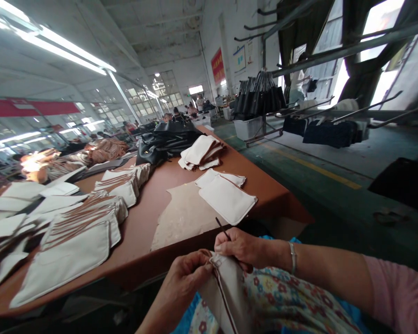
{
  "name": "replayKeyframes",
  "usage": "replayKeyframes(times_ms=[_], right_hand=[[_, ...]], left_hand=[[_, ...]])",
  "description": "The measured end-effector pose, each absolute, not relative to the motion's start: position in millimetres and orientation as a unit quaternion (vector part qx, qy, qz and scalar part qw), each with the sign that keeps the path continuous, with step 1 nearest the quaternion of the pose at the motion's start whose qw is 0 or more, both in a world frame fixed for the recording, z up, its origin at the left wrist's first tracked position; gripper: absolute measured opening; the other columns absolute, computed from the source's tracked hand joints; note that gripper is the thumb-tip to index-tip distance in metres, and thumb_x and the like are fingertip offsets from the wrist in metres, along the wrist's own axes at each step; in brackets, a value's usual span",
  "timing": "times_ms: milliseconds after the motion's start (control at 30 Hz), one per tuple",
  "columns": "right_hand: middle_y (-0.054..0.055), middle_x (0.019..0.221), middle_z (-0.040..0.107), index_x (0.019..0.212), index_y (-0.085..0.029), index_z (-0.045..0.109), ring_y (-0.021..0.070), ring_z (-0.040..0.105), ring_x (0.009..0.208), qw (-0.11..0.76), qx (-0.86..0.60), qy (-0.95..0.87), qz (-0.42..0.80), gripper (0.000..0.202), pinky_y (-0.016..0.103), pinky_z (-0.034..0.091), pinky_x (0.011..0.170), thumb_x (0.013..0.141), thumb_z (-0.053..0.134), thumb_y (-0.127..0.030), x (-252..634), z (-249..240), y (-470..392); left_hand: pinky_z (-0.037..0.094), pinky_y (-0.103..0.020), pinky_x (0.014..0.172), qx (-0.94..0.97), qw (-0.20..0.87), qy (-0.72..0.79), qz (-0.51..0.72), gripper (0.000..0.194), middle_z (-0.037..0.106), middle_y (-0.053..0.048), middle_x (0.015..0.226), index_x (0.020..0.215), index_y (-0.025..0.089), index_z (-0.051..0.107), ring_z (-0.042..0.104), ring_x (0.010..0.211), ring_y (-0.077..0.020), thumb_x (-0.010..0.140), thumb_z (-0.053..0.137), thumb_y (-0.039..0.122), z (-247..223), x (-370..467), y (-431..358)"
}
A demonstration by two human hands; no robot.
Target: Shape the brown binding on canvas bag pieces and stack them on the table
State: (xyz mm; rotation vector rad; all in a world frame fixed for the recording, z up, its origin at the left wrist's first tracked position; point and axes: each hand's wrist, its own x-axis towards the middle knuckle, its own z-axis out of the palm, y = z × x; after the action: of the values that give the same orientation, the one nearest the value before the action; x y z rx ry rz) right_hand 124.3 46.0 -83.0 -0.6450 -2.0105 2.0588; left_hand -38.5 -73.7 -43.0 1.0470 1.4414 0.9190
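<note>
Over my lap hangs a white leather-like panel (230, 297) with a brown edge, its lower part resting against a floral apron. My left hand (186, 278) is closed, pinching the panel's top corner between thumb and fingers. In my right hand (238, 248) is a thin dark stick-like tool (222, 227), its upper end pointing up and left. Its lower end is hidden by my fingers, so its kind cannot be told. The right fingers are close beside the left ones at the panel's top. On the table ahead lie white stitched panels (228, 197), overlapping.
A brown table (153, 204) spreads in front, carrying a sheet of tan paper (181, 215). Fanned white panels (80, 246) line its left side; another small pile (202, 150) and black leather-like pieces (170, 137) lie farther back. A metal rack (316, 109) stands right, beyond the aisle.
</note>
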Motion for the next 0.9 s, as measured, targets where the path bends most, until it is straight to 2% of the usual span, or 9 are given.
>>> replayKeyframes(times_ms=[167,267,333,433,533,633,767,900], right_hand=[[-0.009,0.051,0.045,0.083,-0.016,0.055,0.0042,0.035,0.034,0.13,-0.179,-0.672,0.707,0.031,0.016,0.026,0.032,0.083,0.061,-0.046,129.5,-75.9,47.9],[-0.006,0.058,0.053,0.079,-0.012,0.06,0.0048,0.041,0.047,0.167,-0.177,-0.711,0.659,0.033,0.016,0.03,0.042,0.068,0.077,-0.039,127.3,-74.1,44.8],[-0.004,0.06,0.056,0.076,-0.011,0.064,0.0058,0.043,0.052,0.184,-0.193,-0.728,0.632,0.026,0.017,0.031,0.045,0.065,0.077,-0.03,125.3,-74.0,42.1],[-0.002,0.062,0.06,0.073,-0.011,0.068,0.0074,0.046,0.055,0.2,-0.214,-0.735,0.612,0.009,0.018,0.033,0.048,0.066,0.068,-0.017,123.5,-74.4,38.8],[-0.001,0.066,0.064,0.071,-0.012,0.069,0.0099,0.052,0.06,0.239,-0.216,-0.723,0.612,0.008,0.019,0.038,0.053,0.066,0.063,-0.012,123.4,-75.3,36.3],[0.001,0.069,0.066,0.072,-0.012,0.071,0.012,0.056,0.064,0.279,-0.195,-0.71,0.617,0.007,0.021,0.043,0.059,0.07,0.065,-0.014,125.0,-77.8,33.1],[0.003,0.075,0.067,0.075,-0.013,0.07,0.0144,0.06,0.071,0.348,-0.134,-0.731,0.571,0.008,0.024,0.046,0.067,0.077,0.065,-0.018,130.7,-81.6,27.7],[0.003,0.075,0.062,0.08,-0.015,0.066,0.0128,0.058,0.069,0.386,-0.068,-0.791,0.47,0.011,0.024,0.045,0.067,0.085,0.058,-0.019,138.1,-84.5,25.7]], left_hand=[[0.032,-0.021,0.053,0.453,0.506,0.633,0.373,0.032,0.056,0.001,0.062,0.071,0.013,0.066,0.042,0.057,-0.0111,0.077,0.07,0.044,-42.2,-35.6,-72.3],[0.03,-0.02,0.052,0.477,0.476,0.651,0.348,0.029,0.055,0.002,0.063,0.073,0.013,0.066,0.041,0.059,-0.0108,0.077,0.07,0.042,-42.8,-36.3,-71.4],[0.03,-0.02,0.052,0.486,0.457,0.664,0.337,0.027,0.056,0.002,0.064,0.075,0.013,0.067,0.043,0.061,-0.0115,0.077,0.07,0.04,-42.5,-36.6,-70.9],[0.031,-0.02,0.051,0.488,0.448,0.672,0.331,0.03,0.056,0.002,0.063,0.072,0.014,0.066,0.043,0.059,-0.0118,0.077,0.069,0.044,-40.9,-34.9,-70.1],[0.03,-0.02,0.049,0.455,0.487,0.649,0.367,0.035,0.053,0.003,0.058,0.066,0.016,0.061,0.042,0.054,-0.0105,0.073,0.073,0.048,-39.4,-29.6,-70.1],[0.03,-0.021,0.047,0.382,0.532,0.605,0.452,0.039,0.053,0.003,0.059,0.066,0.015,0.061,0.042,0.051,-0.0094,0.073,0.071,0.053,-40.1,-23.5,-71.3],[0.028,-0.021,0.044,0.318,0.576,0.577,0.484,0.057,0.053,0.0,0.058,0.06,0.012,0.062,0.04,0.048,-0.0086,0.081,0.056,0.065,-43.7,-20.7,-71.4],[0.031,-0.021,0.045,0.304,0.556,0.605,0.482,0.054,0.056,0.0,0.059,0.063,0.011,0.067,0.044,0.05,-0.0091,0.075,0.064,0.064,-43.3,-20.8,-71.5]])
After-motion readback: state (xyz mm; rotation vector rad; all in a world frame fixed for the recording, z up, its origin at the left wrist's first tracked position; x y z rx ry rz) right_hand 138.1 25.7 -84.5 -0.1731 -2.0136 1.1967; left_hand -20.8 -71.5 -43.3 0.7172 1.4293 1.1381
